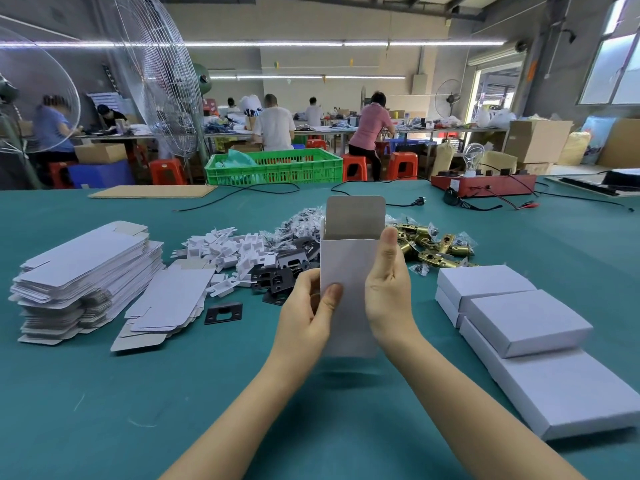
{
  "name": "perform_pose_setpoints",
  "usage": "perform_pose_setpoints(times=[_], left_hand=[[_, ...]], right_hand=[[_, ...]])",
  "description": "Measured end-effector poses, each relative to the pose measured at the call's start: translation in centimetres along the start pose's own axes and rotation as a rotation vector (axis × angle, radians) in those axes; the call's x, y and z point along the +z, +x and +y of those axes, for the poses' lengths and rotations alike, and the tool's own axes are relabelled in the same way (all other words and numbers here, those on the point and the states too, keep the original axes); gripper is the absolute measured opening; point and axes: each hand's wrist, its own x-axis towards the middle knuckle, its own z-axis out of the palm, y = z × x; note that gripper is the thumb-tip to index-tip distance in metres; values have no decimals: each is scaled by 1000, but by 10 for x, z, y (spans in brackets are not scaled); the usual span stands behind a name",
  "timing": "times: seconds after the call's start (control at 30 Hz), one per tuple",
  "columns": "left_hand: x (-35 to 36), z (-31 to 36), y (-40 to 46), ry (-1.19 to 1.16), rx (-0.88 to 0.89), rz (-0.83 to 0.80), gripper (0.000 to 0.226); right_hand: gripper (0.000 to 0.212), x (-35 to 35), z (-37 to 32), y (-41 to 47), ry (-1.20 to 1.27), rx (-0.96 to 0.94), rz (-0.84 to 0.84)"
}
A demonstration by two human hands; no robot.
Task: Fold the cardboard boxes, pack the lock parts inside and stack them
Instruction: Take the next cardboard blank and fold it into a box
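Note:
I hold a white cardboard box [349, 271] upright above the green table, its top flap raised and its mouth open. My left hand [308, 313] grips its lower left edge, thumb on the front face. My right hand [388, 289] grips the right side, thumb pointing up along the front. Behind the box lie black metal plates [280, 271], white plastic pieces [232, 252], small bags of screws [301, 225] and brass latches [429, 242]. Flat unfolded boxes [86, 271] are stacked at the left. Closed white boxes [526, 320] are stacked at the right.
A single black plate [223, 312] lies apart near loose flat boxes [166, 306]. Cables [263, 192], a red tester with a bulb [483, 183] and a cardboard sheet [152, 191] sit at the table's far side. A green crate [273, 166], fans and seated workers are beyond.

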Motion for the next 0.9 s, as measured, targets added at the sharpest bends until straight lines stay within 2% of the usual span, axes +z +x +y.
perform_pose_setpoints(times=[0.1, 0.2, 0.33, 0.43, 0.53, 0.6, 0.7, 0.8, 0.9], left_hand=[[1, 2, -1, -10, 44, 15, 24], [3, 6, -2, 1, 82, 9, 38], [5, 12, -1, -17, 121, 42, 40], [5, 15, 1, -64, 82, 69, 55], [7, 17, 3, -112, 64, 77, 55], [6, 16, 5, -127, 67, 77, 51], [3, 13, 7, -128, 90, 78, 46], [1, 13, 6, -118, 131, 96, 51], [1, 13, 5, -114, 140, 82, 51]], right_hand=[[78, 3, -2, -4, -33, 2, 69], [78, 3, -2, -5, -36, -10, 87], [69, 2, -2, -8, -27, -41, 59], [55, 4, -3, -11, 3, -41, 33], [60, 5, -5, -10, 30, -41, 6], [65, 4, -6, -9, 40, 0, -36], [57, 4, -9, -7, 45, 61, -101], [79, 6, -11, -2, 34, 225, -171], [77, 6, -18, -1, 67, 329, -211]])
